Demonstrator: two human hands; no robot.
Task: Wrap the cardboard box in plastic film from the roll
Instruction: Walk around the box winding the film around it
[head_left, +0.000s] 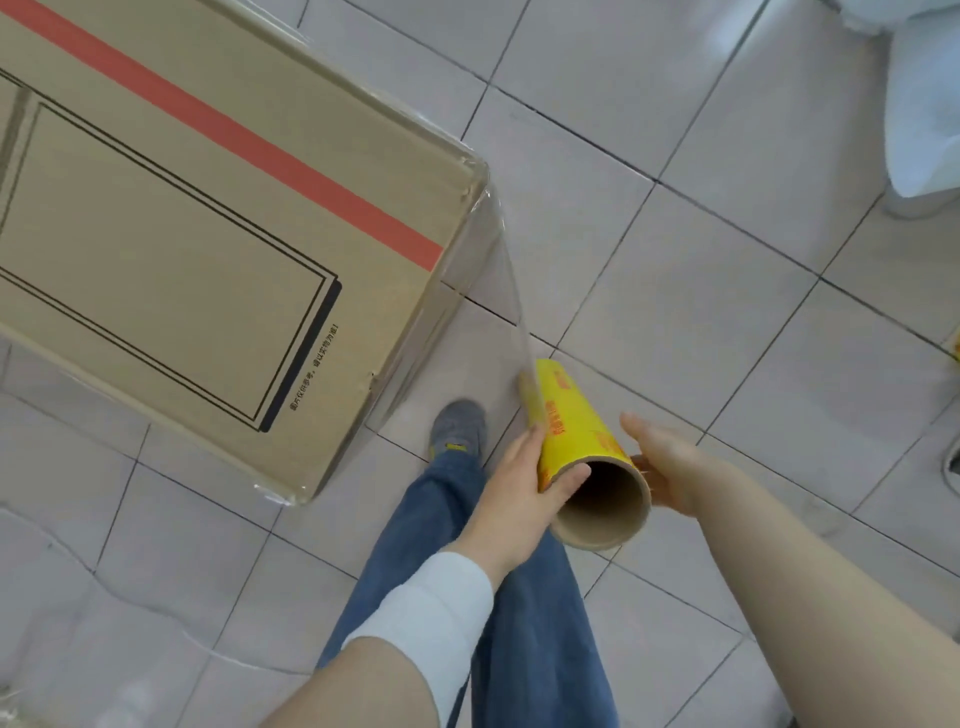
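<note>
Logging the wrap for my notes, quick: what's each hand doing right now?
Left hand: grips the film roll, thumb over its rim.
Right hand: open, fingers straight against the roll.

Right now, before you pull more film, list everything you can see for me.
cardboard box: one, tan with a red stripe and black outlines, upper left
plastic film: one sheet, clear, stretched from the box's corner down to the roll
roll: one, yellow label, brown cardboard core, lower centre
floor: pale grey tiles, dark grout, all around
white object: one, top right corner, cannot tell what it is
shoe: one, grey, below the box's corner
jeans: blue, lower centre
sleeve: white, on the left forearm
left hand: grips the roll's near end, thumb over the core's rim
right hand: fingers straight, touching the roll's right side
</note>
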